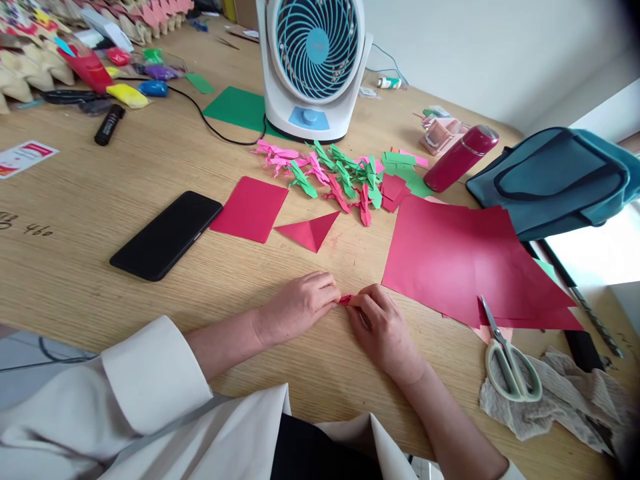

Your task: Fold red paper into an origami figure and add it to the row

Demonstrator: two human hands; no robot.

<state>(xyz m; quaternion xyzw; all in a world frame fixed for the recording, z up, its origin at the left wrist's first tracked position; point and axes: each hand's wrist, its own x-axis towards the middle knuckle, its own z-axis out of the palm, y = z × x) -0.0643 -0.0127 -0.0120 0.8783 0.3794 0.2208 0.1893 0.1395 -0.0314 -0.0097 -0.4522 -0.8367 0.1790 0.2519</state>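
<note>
A small folded piece of red paper (pixel 345 300) is pinched between my two hands, just above the wooden table. My left hand (pixel 307 300) closes its thumb and fingers on the left end of it. At the right end, the fingertips of my right hand (pixel 383 327) grip it too; most of the paper is hidden by the fingers. Beyond the hands lies a red paper triangle (pixel 311 231) with a crease down its middle. A stack of red paper squares (pixel 250 209) sits left of the triangle. Folded pink, green and red paper figures (pixel 345 170) lie piled behind it.
A black phone (pixel 167 235) lies to the left. On the right are large red paper sheets (pixel 450 253), scissors (pixel 507 360) on a crumpled cloth (pixel 560 393), a red flask (pixel 461 159) and a teal bag (pixel 555 177). A white fan (pixel 315 67) stands at the back.
</note>
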